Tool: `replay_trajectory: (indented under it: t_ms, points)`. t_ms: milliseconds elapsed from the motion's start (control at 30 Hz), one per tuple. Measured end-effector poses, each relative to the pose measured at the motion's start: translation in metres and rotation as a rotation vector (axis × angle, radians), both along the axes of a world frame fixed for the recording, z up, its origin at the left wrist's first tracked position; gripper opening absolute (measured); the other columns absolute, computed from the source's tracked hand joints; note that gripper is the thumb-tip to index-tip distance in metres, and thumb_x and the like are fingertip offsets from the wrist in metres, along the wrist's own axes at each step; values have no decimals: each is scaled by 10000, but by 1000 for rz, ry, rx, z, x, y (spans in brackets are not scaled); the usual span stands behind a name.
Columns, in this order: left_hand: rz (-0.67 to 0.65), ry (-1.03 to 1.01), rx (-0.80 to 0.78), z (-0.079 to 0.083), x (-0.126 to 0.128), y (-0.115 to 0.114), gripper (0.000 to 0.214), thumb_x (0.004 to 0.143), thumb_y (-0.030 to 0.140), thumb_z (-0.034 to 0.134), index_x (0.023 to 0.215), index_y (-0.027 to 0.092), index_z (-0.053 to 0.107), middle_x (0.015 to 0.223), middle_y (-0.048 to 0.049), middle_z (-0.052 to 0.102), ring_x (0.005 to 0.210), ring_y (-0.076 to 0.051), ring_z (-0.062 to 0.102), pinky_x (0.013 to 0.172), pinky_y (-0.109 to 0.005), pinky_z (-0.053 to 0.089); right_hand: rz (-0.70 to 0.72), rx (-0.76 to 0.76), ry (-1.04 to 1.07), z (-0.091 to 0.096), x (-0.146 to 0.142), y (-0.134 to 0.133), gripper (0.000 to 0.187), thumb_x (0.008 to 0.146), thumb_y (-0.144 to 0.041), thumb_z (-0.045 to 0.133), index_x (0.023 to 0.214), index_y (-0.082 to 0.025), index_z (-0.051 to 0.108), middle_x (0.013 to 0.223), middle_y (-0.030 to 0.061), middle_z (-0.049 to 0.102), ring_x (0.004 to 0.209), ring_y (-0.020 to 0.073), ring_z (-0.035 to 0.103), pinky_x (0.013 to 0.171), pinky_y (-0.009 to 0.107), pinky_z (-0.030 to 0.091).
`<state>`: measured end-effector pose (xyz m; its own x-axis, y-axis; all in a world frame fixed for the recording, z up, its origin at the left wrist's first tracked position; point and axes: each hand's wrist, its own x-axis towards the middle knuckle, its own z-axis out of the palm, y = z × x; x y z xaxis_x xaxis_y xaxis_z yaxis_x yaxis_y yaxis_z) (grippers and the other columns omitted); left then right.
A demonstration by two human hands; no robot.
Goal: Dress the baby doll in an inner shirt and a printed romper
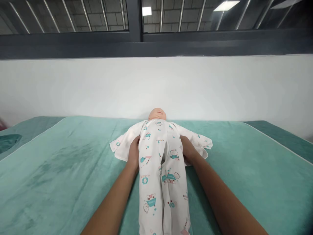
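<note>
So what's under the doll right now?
A teal blanket lies under the doll. The left hand and right hand press its sides; whether they reach beneath is hidden by the white romper.

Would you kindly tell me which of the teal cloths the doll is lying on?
The lighter blanket in the middle, edged in white: the doll lies on it. The darker cloth shows only beyond its edges, left and right.

Left hand [134, 153], right hand [188, 150], palms facing inward
</note>
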<state>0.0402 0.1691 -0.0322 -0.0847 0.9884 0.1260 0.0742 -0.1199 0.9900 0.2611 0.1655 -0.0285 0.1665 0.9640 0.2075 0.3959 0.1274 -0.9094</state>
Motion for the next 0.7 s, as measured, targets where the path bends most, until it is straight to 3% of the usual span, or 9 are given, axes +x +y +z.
replay_trajectory:
  t_ms: [100,233,400,567,700]
  points:
    - [111,19,-6,7,-5,2,243,771,231,602,989,166,691,1052,-75,721,1007,-249,633,912,-380,497,-80,19,-76,1,4,5,175,718,-299,556,648,-192,675,738,31,719,798,274,623,695,349,461]
    - [198,61,73,13,-8,3,261,834,372,574,978,190,693,1030,-58,710,988,-225,622,922,-360,481,-222,159,-78,3,3,4,235,818,-382,526,878,-221,685,889,37,718,839,223,628,782,341,467]
    - [46,183,192,14,-8,4,227,861,313,539,977,224,712,1103,-52,681,1067,-218,586,1006,-360,427,-149,302,-217,-2,5,17,222,823,-359,529,935,-230,671,1122,81,657,1081,240,555,976,401,395]
    - [-65,195,190,10,-10,8,274,890,291,496,1068,253,701,1221,-54,614,1182,-221,529,1079,-360,362,-128,207,-317,-8,12,34,159,823,-341,502,817,-243,626,1203,60,653,1172,264,519,1051,481,283]
    - [-62,255,177,5,-10,11,324,917,276,443,1140,240,675,1235,-77,528,1204,-201,490,1101,-319,323,-112,154,-345,-7,13,38,134,813,-301,482,758,-235,585,1236,57,648,1181,261,529,1052,488,261]
